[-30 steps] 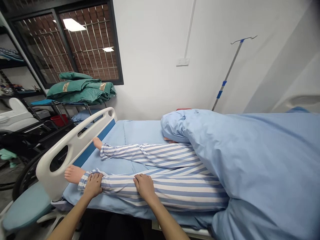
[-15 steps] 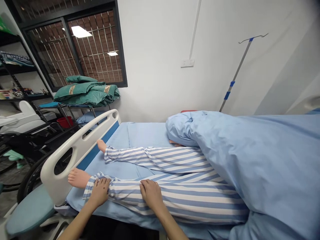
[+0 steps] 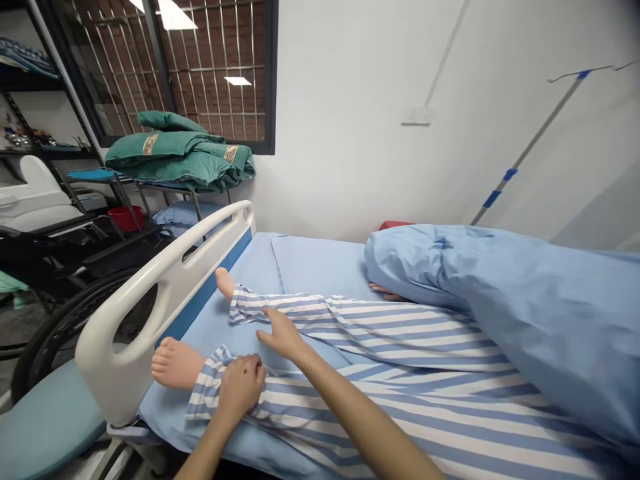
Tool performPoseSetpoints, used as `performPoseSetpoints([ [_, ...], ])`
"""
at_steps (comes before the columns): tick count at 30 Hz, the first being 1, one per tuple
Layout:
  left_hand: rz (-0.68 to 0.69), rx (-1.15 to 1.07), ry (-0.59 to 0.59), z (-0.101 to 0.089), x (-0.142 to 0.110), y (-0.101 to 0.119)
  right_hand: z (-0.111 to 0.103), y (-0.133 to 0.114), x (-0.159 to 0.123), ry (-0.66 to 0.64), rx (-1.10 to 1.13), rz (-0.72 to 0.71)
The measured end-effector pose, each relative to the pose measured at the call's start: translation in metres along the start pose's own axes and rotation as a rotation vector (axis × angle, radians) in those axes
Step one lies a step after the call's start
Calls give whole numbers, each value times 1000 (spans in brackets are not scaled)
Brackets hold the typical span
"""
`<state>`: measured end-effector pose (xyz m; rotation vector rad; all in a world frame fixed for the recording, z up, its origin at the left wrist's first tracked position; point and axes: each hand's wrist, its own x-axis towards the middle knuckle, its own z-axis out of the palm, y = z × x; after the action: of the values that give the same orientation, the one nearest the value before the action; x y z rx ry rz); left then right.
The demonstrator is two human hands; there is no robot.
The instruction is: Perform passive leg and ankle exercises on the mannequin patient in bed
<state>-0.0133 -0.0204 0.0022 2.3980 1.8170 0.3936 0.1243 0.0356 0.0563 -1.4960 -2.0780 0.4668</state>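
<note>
White wall fills the top mid of the pic, w/ a dark window frame at upper L and a thin pole at upper R. Striped pants w/ two legs in them lie on the blue sheet, from mid L to lower R. Near foot is by the white bed end; far foot is a bit higher up. Big blue quilt is at R.

What's new: R hand has come off the near leg and gone over to the far one. It's open, fingers spread, not holding a thing; can't tell if the tips touch the cloth. L hand is on the near leg just above the foot, fingers bent; can't tell if it grips the cloth. So prob. each leg has one hand at it, & just L hand keeps the near leg steady.

Green bedding at upper L has gold bands, but no words or brand names I can read.
</note>
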Motion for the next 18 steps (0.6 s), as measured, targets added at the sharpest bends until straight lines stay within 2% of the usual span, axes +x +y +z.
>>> performPoseSetpoints([
  [5,-38,20,-65,-3,1,1,38,-31,116,35,-46,-95],
  [7,-49,-1,-87,-4,2,1,50,-39,148,53,-77,-91],
  [8,-51,-17,-100,-5,2,0,56,-41,158,19,-91,-66],
  [10,-51,-58,-123,-4,2,-1,67,-38,169,-129,-131,51],
  [12,-50,-118,-135,-1,3,-3,78,-29,166,-265,-221,193],
  [15,-63,-201,-106,7,3,-5,85,-12,151,-269,-368,286],
  [18,-59,-240,-75,13,3,-6,81,-4,137,-294,-423,247],
])
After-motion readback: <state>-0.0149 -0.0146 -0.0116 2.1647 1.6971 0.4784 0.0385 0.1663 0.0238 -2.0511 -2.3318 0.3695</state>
